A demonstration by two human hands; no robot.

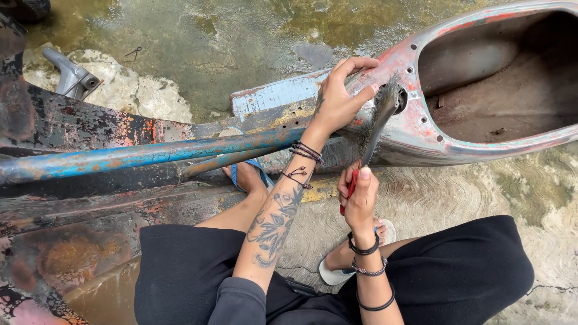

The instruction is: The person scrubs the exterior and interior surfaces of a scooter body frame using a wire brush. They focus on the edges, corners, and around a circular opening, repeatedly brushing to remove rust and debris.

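The person's left hand (338, 99) presses on the old, rusty red and grey metal scooter body (415, 129), fingers spread flat and holding nothing. Just below it, the right hand (360, 195) is closed tight around the red handle of a dark wire brush (374, 129). The brush head touches the rusty metal right beside the left hand's fingers.

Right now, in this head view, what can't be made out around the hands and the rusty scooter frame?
- Tool tip: motion blur hides where the red-handled tool meets the scooter frame.
- Tool handle: mostly covered by the right hand, so its kind is unclear.
- Frame hole beside the left hand: blocked by the tool.
- Blue tube and frame: cut off by the picture's edges.
- Left foot: only partly seen under the frame in the blue sandal.
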